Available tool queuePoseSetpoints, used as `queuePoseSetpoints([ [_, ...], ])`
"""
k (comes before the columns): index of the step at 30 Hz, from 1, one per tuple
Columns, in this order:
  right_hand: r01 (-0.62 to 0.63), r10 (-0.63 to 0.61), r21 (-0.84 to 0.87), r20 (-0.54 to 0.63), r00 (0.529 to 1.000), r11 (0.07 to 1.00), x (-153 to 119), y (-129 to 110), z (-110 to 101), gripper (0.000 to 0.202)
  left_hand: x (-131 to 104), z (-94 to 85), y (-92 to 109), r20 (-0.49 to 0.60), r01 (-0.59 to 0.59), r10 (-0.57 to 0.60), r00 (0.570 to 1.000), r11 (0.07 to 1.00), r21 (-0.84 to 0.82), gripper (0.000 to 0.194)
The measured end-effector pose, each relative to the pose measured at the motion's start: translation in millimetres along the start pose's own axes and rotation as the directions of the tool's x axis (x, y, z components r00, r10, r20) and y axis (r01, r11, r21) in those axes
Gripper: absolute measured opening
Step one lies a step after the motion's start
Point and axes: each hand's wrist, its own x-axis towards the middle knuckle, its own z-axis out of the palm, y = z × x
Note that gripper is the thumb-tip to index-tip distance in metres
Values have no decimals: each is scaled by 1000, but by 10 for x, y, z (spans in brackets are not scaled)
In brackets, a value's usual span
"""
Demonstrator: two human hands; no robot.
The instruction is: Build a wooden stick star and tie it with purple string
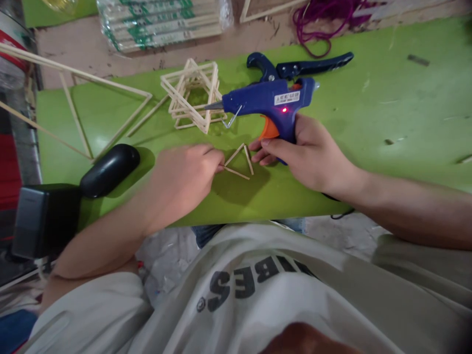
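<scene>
My right hand [309, 152] is wrapped round the handle of a blue hot glue gun [254, 96] with an orange trigger [270, 129]. A red light glows on its side, and the nozzle points left. My left hand [188, 172] is closed, pinching one corner of a small stick triangle [236, 155] between thumb and forefinger. Two of its sticks meet at the top; the lower right corner stands apart. Behind the nozzle tip sits a star-shaped frame of wooden sticks [191, 98].
A dark-handled cutter [313, 65] lies behind the glue gun. To the left are a black mouse [110, 169], a black box [46, 219] and a larger stick frame [110, 84]. Wrapped chopsticks [165, 22] and purple cord [320, 22] lie at the back of the green table [398, 113].
</scene>
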Motion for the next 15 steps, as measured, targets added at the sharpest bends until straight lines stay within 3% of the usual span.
queuePoseSetpoints([
  [15,1,-3,59,28,1000,998,-5,1,3,16,-13,71,-29,-100,-95,76,992,976,-197,33],
])
